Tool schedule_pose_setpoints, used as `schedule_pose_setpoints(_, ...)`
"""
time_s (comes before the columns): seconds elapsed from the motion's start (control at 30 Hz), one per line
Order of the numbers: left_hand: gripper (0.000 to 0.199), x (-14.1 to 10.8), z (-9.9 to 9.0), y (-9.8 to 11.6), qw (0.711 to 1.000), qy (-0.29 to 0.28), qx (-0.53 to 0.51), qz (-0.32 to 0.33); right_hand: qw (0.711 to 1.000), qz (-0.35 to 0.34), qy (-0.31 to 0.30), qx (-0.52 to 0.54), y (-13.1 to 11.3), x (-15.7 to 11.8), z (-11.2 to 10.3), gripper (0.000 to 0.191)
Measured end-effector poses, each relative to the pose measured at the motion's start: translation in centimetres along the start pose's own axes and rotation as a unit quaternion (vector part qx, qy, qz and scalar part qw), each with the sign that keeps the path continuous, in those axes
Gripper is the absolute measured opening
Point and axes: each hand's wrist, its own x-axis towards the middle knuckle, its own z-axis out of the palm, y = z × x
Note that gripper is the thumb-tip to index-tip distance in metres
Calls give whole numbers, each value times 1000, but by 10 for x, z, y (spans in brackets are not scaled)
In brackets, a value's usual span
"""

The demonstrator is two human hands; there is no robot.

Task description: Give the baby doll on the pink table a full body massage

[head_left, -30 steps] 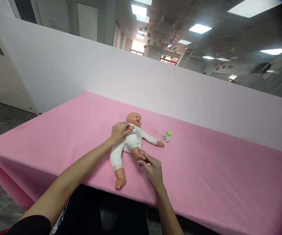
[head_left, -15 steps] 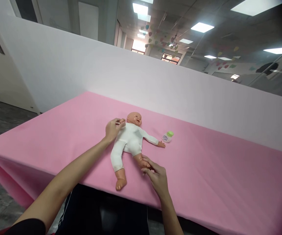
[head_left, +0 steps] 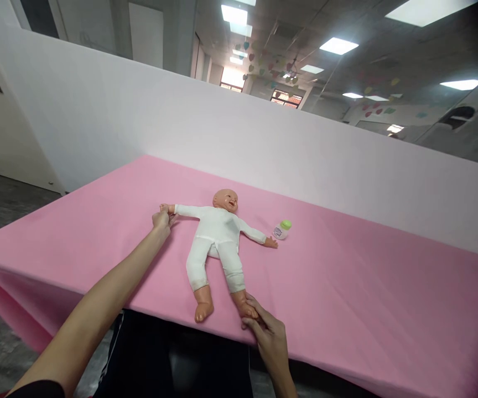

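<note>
A baby doll (head_left: 217, 225) in a white cloth body lies on its back on the pink-covered table, head toward the wall. My left hand (head_left: 162, 220) is closed around the doll's hand at the left, with that arm stretched straight out sideways. Between the fingers and thumb of my right hand (head_left: 269, 327) is the doll's foot on the right side, near the table's front edge. The doll's other foot and other arm rest on the cloth, untouched. Beside its free hand stands a small clear bottle with a green cap (head_left: 282, 229).
The pink tablecloth (head_left: 359, 298) spreads wide to both sides and hangs over the front edge. Behind the table runs a white wall (head_left: 189, 127) with glass above it. A door (head_left: 2, 121) with a handle is at the far left.
My left hand has drawn the doll's arm outward to the left, away from its shoulder. My right hand has pulled the leg toward me, so it now lies straight.
</note>
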Motion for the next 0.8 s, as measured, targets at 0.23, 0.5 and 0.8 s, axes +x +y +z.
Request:
schedule_pose_setpoints(0.23, 22, -36, 25, -7, 943, -124, 139, 276, 1000, -28, -2, 1, -22, 24, 3, 41)
schedule_pose_setpoints(0.5, 22, -81, 48, -33, 726, -259, 430, 470, 998, -66, -24, -3, -64, 77, 34, 42)
schedule_pose_setpoints(0.8, 13, -79, 40, -40, 613, -325, 523, 496, 998, -50, -39, 32, -64, 99, 59, 42)
